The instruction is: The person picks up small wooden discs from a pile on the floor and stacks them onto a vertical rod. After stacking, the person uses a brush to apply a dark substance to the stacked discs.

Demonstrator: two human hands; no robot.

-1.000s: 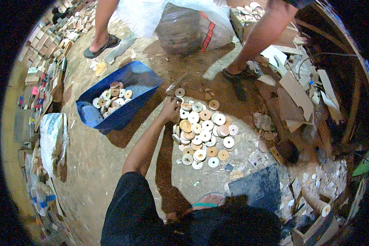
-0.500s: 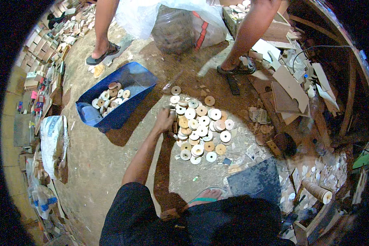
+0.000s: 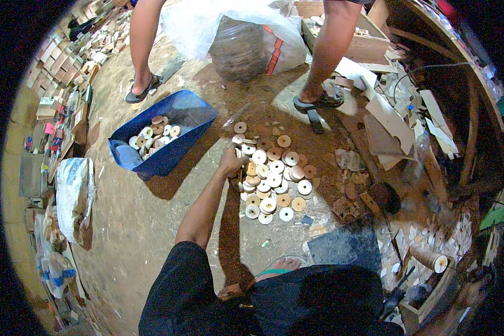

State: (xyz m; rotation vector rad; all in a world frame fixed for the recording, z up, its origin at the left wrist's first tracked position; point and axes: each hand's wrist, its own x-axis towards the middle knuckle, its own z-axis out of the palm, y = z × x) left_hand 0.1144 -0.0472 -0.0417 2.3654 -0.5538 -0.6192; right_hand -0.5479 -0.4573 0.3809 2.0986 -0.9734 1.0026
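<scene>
White and tan discs (image 3: pixel 273 184) with centre holes lie heaped on the floor (image 3: pixel 134 224) in the head view. At the upper left edge of this heap is the left hand (image 3: pixel 232 161), its fingers curled beside the discs; I cannot tell whether they pinch one. Farther left, a blue bin (image 3: pixel 182 152) contains similar discs, standing apart from the heap.
</scene>
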